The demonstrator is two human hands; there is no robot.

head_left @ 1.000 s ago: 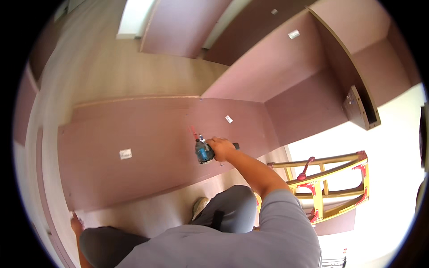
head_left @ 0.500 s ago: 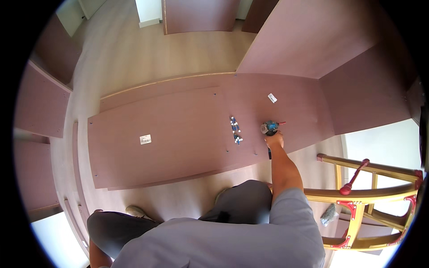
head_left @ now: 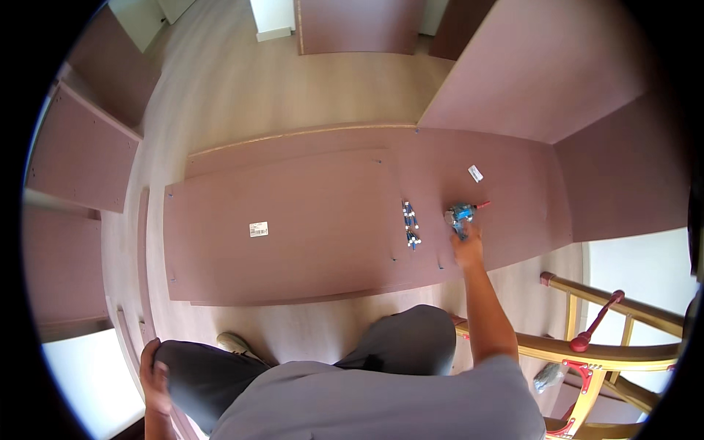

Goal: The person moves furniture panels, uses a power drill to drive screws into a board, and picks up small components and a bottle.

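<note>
My right hand (head_left: 468, 248) is closed at the lower handle of a blue cordless drill (head_left: 460, 213). The drill lies low over the reddish-brown panel, its red bit pointing right; part of the grip is hidden by my fingers. To its left lie several small blue-and-white fittings (head_left: 411, 226) in a loose row. A small white label (head_left: 475, 174) is beyond the drill. My left hand (head_left: 154, 378) rests against my left knee with nothing in it, fingers stretched out. Under the fittings and drill spreads the wide panel (head_left: 506, 220), with another panel (head_left: 315, 220) lying on it to the left.
Two upright brown boards (head_left: 528, 66) form a corner at the far right. A yellow ladder with red fittings (head_left: 587, 352) lies near my right side, with a plastic bag (head_left: 548, 377) beside it. More boards (head_left: 81, 154) lean along the left.
My view has swung a little left. The drill has shifted slightly away and left on the panel, and my right hand sits lower on its handle. My left hand has come up onto my knee.
</note>
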